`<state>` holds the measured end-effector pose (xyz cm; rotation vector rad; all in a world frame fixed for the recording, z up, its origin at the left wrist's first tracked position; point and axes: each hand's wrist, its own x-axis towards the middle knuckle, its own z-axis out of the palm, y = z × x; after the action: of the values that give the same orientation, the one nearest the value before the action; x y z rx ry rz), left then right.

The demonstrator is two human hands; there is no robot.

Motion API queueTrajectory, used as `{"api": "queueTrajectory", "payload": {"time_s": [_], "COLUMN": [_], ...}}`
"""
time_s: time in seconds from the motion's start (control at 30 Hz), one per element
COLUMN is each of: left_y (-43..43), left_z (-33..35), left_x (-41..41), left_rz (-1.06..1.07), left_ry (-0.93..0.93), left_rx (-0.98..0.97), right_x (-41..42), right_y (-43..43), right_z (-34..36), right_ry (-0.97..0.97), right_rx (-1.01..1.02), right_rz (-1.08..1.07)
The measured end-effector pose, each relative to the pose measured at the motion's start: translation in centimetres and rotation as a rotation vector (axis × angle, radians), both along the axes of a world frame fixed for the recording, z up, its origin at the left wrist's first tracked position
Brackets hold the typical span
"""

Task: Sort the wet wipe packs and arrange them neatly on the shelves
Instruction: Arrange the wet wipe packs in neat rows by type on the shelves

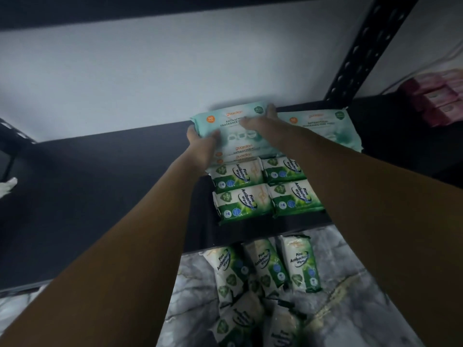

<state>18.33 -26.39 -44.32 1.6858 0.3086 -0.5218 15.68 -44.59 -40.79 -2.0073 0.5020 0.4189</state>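
While both arms reached forward, the left hand (200,146) and right hand (261,120) held a mint-green wipe pack (225,118) by its ends, fingers (271,110) curled round it, atop a stack (241,153) of matching packs on the dark shelf (100,184) at 12 o'clock. Four green pine packs (240,189) lay against the stack's 6 o'clock side, more pine packs on the marble floor (350,309) below, and pink packs (441,96) sat at 2 o'clock.

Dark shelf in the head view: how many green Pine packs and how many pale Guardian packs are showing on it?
Green Pine packs: 4, in two rows of two.
Pale Guardian packs: 4 showing, 3 stacked in the left hand and right hand, 1 beside them.
Total: 8.
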Motion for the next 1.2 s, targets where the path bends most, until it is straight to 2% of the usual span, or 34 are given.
{"api": "queueTrajectory", "payload": {"time_s": [0.17,0.47,0.7,0.83,0.93,1.0,1.2], "left_y": [-0.1,-0.1,-0.1,0.3,0.9,1.4,3.6], "left_z": [-0.7,-1.2,-0.9,1.3,3.6,4.9,9.1], "left_x": [0.6,0.3,0.1,-0.7,-2.6,-4.4,-13.3], "left_rz": [-0.007,0.010,0.003,0.030,0.058,0.062,0.090], "left_ry": [0.014,-0.055,-0.137,-0.270,-0.365,-0.385,-0.258], "left_rx": [-0.023,-0.070,-0.159,-0.208,-0.250,-0.205,-0.144], "right_x": [1.3,1.9,0.6,0.1,-1.6,-3.6,-13.4], "right_y": [-0.4,-0.1,-0.2,0.6,1.5,2.1,4.9], "right_z": [-0.9,-2.6,-2.4,-0.8,1.7,3.0,7.9], "right_ry": [0.030,0.008,-0.209,-0.374,-0.479,-0.490,-0.361], "right_rx": [0.007,0.151,0.313,0.369,0.380,0.360,0.396], "right_rz": [-0.067,-0.120,-0.156,-0.128,-0.114,-0.137,-0.202]}}
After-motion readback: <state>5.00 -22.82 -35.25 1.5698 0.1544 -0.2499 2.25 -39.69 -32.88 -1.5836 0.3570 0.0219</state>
